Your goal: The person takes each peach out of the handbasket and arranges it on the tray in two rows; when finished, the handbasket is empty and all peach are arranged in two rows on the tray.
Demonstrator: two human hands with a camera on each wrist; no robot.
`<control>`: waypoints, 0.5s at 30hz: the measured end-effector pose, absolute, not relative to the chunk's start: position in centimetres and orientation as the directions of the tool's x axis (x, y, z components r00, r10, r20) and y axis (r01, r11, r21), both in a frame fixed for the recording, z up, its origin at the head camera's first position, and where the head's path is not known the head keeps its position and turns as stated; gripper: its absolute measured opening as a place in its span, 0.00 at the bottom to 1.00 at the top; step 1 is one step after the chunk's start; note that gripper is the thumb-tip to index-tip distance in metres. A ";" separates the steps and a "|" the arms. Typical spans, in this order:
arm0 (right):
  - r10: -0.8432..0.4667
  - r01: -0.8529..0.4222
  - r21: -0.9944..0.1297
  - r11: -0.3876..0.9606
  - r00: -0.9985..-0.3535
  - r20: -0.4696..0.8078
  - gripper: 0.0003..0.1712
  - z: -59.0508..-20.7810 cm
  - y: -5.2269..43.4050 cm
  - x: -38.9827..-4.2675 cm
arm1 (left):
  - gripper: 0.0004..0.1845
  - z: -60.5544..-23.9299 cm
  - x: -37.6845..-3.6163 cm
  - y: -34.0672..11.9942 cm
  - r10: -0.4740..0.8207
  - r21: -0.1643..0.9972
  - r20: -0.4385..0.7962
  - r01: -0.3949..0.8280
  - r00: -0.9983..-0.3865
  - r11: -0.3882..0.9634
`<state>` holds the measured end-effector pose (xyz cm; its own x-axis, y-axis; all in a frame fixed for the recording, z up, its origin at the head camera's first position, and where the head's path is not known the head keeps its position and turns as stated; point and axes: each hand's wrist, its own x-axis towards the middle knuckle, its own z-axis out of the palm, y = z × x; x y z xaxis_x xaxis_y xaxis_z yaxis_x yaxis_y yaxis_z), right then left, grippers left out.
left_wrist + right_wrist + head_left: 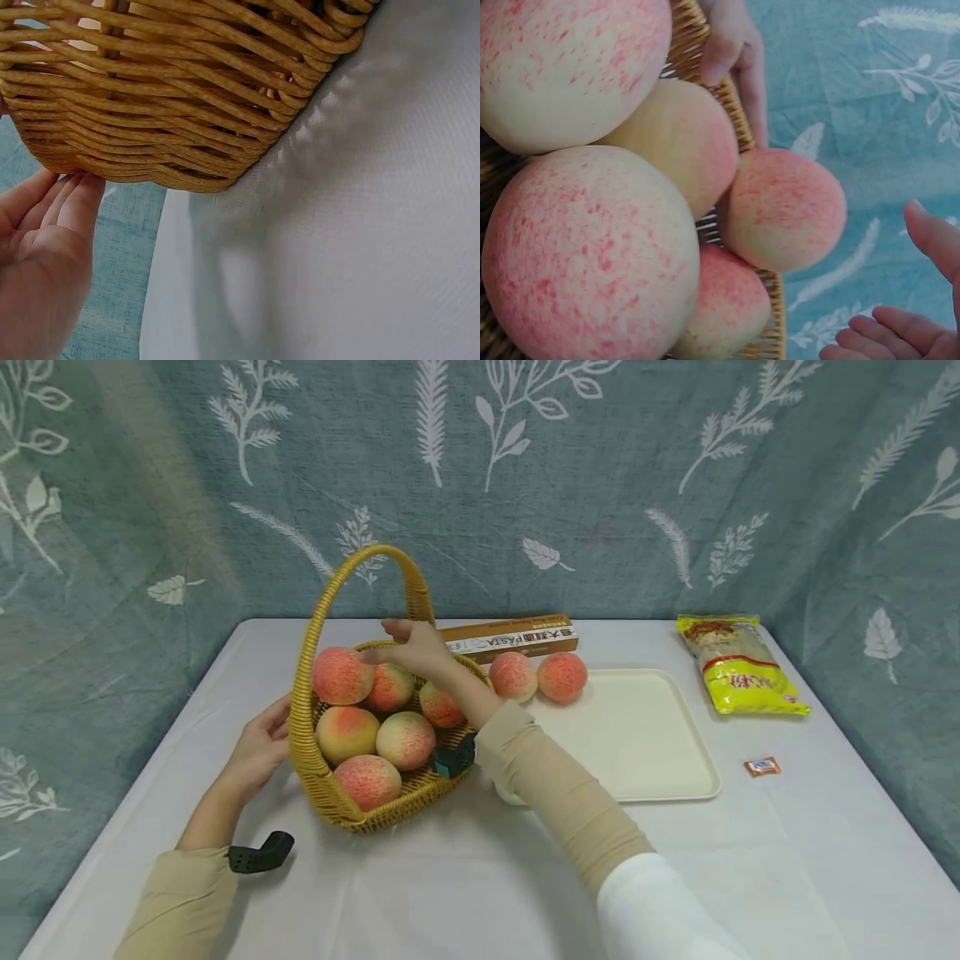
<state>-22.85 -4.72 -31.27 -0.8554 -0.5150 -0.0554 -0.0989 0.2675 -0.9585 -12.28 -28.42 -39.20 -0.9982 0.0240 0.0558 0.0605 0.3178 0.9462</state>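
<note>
Head view, starting at the left edge of the tabletop [750, 860]: the left hand [258, 752] rests with straight, relaxed fingers against the outer left wall of the wicker basket [315, 777], steadying it rather than gripping it; the left wrist view shows the fingertips touching the weave low on its side. The basket stands left of the tabletop's centre and holds six peaches. Above its far rim the right hand [412, 647] hovers spread, fingers loosely extended and holding nothing, just beside the uppermost peach [342, 675] and the one next to it. The right wrist view confirms an empty palm turned toward the fruit.

As a judgement, the step in hand is the reach into the basket for one peach. The next move calls for lowering the fingers around a top fruit without jostling its neighbours, while the left hand braces the basket.

Further right, two peaches [537, 677] lie at the far left corner of a cream tray [645, 752], in front of a pasta box [510, 637]; a yellow packet [738, 667] lies near the right edge.
</note>
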 end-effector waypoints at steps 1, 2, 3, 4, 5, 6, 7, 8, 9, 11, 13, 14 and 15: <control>-0.510 -0.090 -0.960 0.265 -0.858 -0.060 0.39 -31.4 -5.0 -22.9 | 0.40 -39.1 -12.3 -28.4 0.025 0.946 0.048 0.053 -0.999 0.319; -0.503 -0.082 -0.961 0.265 -0.862 -0.065 0.39 -31.5 -5.2 -22.9 | 0.40 -39.1 -12.3 -28.4 0.025 0.945 0.040 0.046 -0.999 0.324; -0.495 -0.072 -0.963 0.261 -0.866 -0.070 0.39 -31.6 -5.4 -22.8 | 0.41 -39.0 -12.3 -28.4 0.027 0.944 0.034 0.041 -0.999 0.329; -0.487 -0.057 -0.966 0.252 -0.870 -0.076 0.39 -31.7 -5.6 -22.8 | 0.41 -39.0 -12.3 -28.4 0.028 0.944 0.029 0.037 -0.999 0.327; -0.477 -0.046 -0.969 0.245 -0.875 -0.079 0.39 -31.9 -5.9 -22.8 | 0.41 -38.9 -12.3 -28.4 0.029 0.945 0.026 0.034 -0.999 0.324; -0.466 -0.034 -0.970 0.239 -0.881 -0.084 0.39 -32.0 -6.1 -22.8 | 0.41 -38.9 -12.3 -28.4 0.029 0.947 0.023 0.032 -0.999 0.319; -0.454 -0.020 -0.972 0.232 -0.886 -0.090 0.39 -32.1 -6.4 -22.8 | 0.41 -38.8 -12.3 -28.4 0.030 0.948 0.021 0.030 -0.999 0.317; -0.443 -0.007 -0.974 0.226 -0.891 -0.096 0.40 -32.2 -6.7 -22.8 | 0.41 -38.7 -12.2 -28.4 0.029 0.949 0.020 0.028 -0.999 0.315; -0.436 0.006 -0.976 0.218 -0.894 -0.102 0.40 -32.4 -6.9 -22.8 | 0.41 -38.6 -12.2 -28.4 0.031 0.951 0.017 0.026 -0.999 0.309; -0.423 0.028 -0.978 0.205 -0.899 -0.114 0.40 -32.6 -7.4 -22.7 | 0.42 -38.4 -12.1 -28.4 0.033 0.952 0.009 0.019 -0.999 0.305; -0.416 0.041 -0.980 0.195 -0.901 -0.121 0.40 -32.7 -7.7 -22.6 | 0.42 -38.2 -12.0 -28.3 0.035 0.954 0.000 0.010 -0.999 0.300; -0.412 0.042 -0.980 0.197 -0.903 -0.121 0.40 -32.7 -7.9 -22.5 | 0.42 -38.1 -12.0 -28.3 0.036 0.955 -0.006 0.005 -0.999 0.297; -0.413 0.040 -0.980 0.197 -0.903 -0.119 0.39 -32.7 -8.1 -22.5 | 0.43 -38.0 -11.9 -28.4 0.037 0.955 -0.011 0.000 -0.999 0.296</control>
